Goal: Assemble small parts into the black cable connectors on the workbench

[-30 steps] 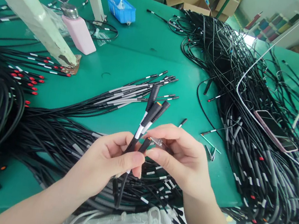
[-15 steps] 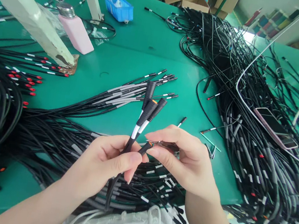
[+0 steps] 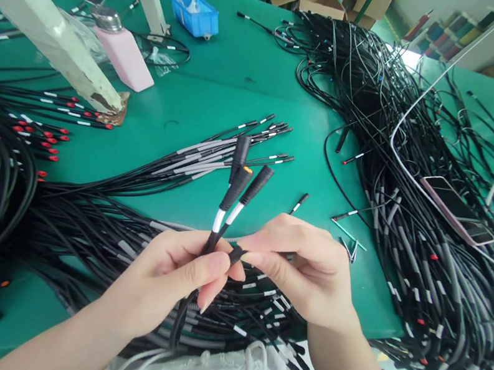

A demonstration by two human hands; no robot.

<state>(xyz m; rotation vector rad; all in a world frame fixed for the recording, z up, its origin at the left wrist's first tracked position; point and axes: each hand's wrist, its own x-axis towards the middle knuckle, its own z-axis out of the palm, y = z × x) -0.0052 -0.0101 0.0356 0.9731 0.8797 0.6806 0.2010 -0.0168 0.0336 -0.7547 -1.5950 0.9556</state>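
My left hand (image 3: 185, 269) is closed round a bundle of black cables. Three of their ribbed connectors (image 3: 235, 188) stick up above the fingers, with white labels beneath them; one has an orange end. Between the left thumb and fingers a shorter black connector (image 3: 236, 255) points toward my right hand (image 3: 304, 267). The right thumb and forefinger pinch at that connector's tip, so its end is hidden. Something dark shows behind the right fingers, too covered to name. More black cables (image 3: 123, 246) with grey sleeves lie beneath both hands.
A large heap of black cables (image 3: 381, 119) runs along the right, with a phone (image 3: 458, 211) on it. Red-tipped cables (image 3: 47, 136) lie left. Behind are a pink bottle (image 3: 124, 57), a blue bin (image 3: 194, 15) and a white post (image 3: 56, 20).
My right fingertips have closed over the short connector's end, covering its orange part and the shiny metal piece seen before. The upright connectors have spread apart and shifted slightly left.
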